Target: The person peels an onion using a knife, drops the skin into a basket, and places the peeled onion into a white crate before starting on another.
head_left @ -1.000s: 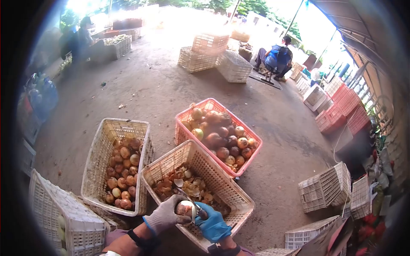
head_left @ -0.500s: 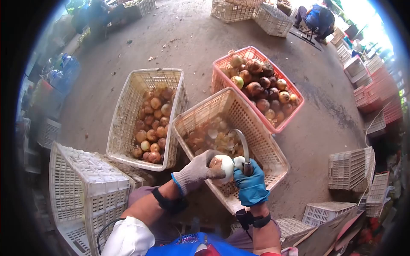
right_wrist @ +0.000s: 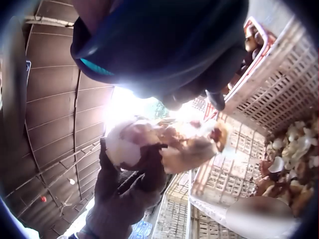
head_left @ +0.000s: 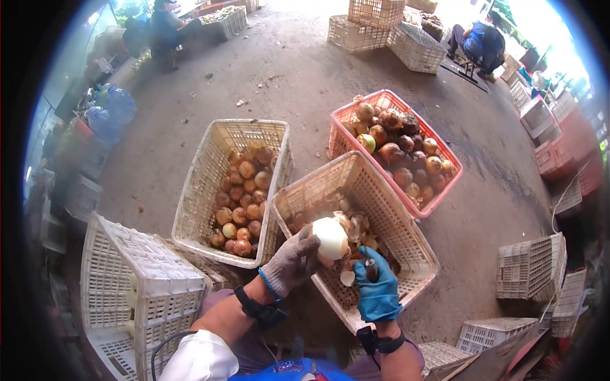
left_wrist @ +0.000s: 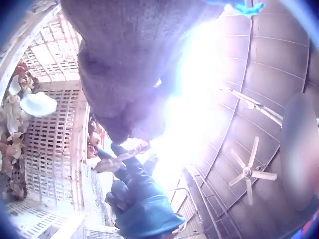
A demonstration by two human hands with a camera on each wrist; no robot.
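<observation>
My left hand (head_left: 293,257), in a grey knit glove, grips a peeled white onion (head_left: 330,236) over the near cream crate (head_left: 406,238) of onion skins. My right hand (head_left: 375,282), in a blue glove, is just below the onion and is curled round a dark knife handle (head_left: 372,270); the blade is hidden. A loose piece of skin (head_left: 347,277) hangs between the two hands. In the right wrist view the grey glove (right_wrist: 122,199) cups the onion (right_wrist: 124,144) with skin (right_wrist: 194,149) peeling off it. The left wrist view shows the blue glove (left_wrist: 139,199) under the grey glove (left_wrist: 129,64).
A pink crate (head_left: 346,136) of unpeeled onions stands behind the skin crate. A cream crate (head_left: 197,190) of brown onions sits to the left, an upturned white crate (head_left: 133,279) at the near left. More crates lie at the right and far end, where people sit on the concrete floor.
The knife blade that stood upright beside the onion has dropped out of sight. The onion has turned in my left hand and a piece of skin has come loose. The head view shifted slightly.
</observation>
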